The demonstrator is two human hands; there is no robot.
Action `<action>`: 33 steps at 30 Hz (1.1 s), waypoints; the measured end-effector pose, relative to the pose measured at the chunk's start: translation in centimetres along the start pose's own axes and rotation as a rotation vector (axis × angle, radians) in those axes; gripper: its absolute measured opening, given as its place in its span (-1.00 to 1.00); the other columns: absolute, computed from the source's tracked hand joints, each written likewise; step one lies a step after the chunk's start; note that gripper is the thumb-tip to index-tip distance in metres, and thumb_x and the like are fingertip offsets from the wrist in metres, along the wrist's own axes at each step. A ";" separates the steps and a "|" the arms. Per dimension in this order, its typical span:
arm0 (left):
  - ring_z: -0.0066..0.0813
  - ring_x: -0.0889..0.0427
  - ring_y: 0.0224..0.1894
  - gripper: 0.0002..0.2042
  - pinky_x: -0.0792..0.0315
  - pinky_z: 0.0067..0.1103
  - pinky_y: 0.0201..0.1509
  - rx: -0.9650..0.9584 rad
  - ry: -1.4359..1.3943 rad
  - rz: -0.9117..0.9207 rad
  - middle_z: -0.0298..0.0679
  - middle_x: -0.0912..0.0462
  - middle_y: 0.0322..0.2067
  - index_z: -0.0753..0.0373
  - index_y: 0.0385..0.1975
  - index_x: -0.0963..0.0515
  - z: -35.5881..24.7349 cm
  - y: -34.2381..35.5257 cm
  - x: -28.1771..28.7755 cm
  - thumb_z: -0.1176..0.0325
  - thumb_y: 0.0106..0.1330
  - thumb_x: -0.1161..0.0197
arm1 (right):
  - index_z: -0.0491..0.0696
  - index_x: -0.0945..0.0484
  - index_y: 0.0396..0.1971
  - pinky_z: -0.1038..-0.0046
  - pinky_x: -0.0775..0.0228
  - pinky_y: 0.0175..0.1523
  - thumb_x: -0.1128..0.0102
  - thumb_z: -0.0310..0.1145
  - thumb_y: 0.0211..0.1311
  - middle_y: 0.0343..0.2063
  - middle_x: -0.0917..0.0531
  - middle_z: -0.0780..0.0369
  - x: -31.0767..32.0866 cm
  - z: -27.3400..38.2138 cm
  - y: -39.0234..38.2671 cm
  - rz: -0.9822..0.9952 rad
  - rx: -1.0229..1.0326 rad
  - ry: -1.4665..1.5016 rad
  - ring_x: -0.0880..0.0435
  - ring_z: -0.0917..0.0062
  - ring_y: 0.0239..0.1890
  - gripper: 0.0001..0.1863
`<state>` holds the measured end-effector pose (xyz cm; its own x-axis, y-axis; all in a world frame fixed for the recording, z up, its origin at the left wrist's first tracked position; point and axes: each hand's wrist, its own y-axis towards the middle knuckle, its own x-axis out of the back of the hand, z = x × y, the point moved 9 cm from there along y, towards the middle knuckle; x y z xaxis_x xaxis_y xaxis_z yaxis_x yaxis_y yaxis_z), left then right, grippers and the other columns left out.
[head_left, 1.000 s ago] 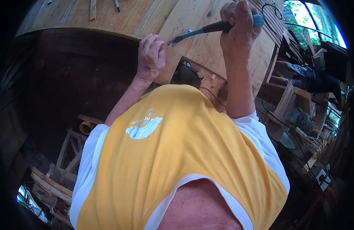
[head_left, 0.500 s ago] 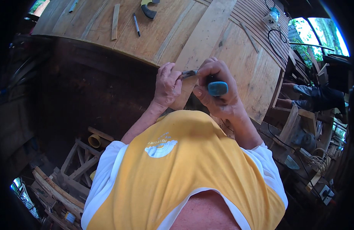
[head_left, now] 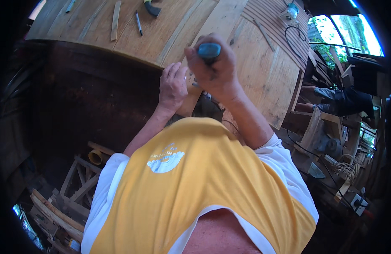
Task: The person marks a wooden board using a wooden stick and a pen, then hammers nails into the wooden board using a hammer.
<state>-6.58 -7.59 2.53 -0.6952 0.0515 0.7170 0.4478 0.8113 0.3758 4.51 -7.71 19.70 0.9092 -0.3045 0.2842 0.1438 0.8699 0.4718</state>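
My right hand (head_left: 214, 72) grips a tool with a blue-and-black handle (head_left: 209, 51), held end-on to the view, its working end mostly hidden beneath the hand. My left hand (head_left: 173, 89), fingers curled, is just left of it on a light plank (head_left: 216, 23) at the near edge of the wooden work surface (head_left: 265, 76). Whatever is between the left fingers is hidden. Small bits of metal show between the two hands, too small to make out.
A pen (head_left: 138, 23), a thin strip (head_left: 116, 21) and a curved-handled tool (head_left: 151, 8) lie on the work surface. A corded power tool (head_left: 290, 12) sits at back right. Another person's legs (head_left: 343, 101) are at right. Timber scraps (head_left: 56, 211) lie at lower left.
The tool in my right hand swung from side-on to end-on and moved left, toward my left hand. Since half a second ago my right hand has risen in view; my left stays curled.
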 end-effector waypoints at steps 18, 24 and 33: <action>0.13 -0.45 0.30 -0.63 -0.35 -0.16 0.41 0.007 -0.023 0.070 0.07 -0.55 0.19 0.35 0.12 -0.56 -0.3 0.5 -0.3 0.54 0.29 -0.25 | -0.06 -0.61 -0.25 0.58 -0.26 -0.28 -0.36 -0.33 0.33 -0.44 -0.53 0.41 24.1 -14.1 15.1 -0.568 -0.245 0.315 -0.45 0.73 -0.38 -0.85; 0.11 -0.44 0.31 -0.64 -0.35 -0.16 0.41 0.041 0.026 0.109 0.06 -0.54 0.19 0.35 0.11 -0.56 -0.6 0.7 0.0 0.50 0.30 -0.25 | -0.10 -0.57 -0.30 0.56 -0.31 -0.26 -0.41 -0.26 0.32 -0.48 -0.56 0.39 27.0 -24.1 24.9 -0.719 -0.163 -0.042 -0.46 0.73 -0.39 -0.76; 0.16 -0.46 0.28 -0.67 -0.37 -0.14 0.38 0.093 0.010 0.154 0.05 -0.54 0.19 0.36 0.09 -0.54 -0.6 1.5 -0.1 0.49 0.33 -0.21 | -0.11 -0.56 -0.34 0.39 -0.43 -0.17 -0.35 -0.23 0.38 -0.45 -0.58 0.29 28.7 -30.6 35.1 -0.744 0.051 -0.328 -0.50 0.58 -0.35 -0.74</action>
<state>-5.47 -6.74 3.38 -0.6161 0.1741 0.7682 0.4944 0.8447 0.2051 47.63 25.97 18.86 0.4203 -0.9010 0.1075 0.6401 0.3784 0.6687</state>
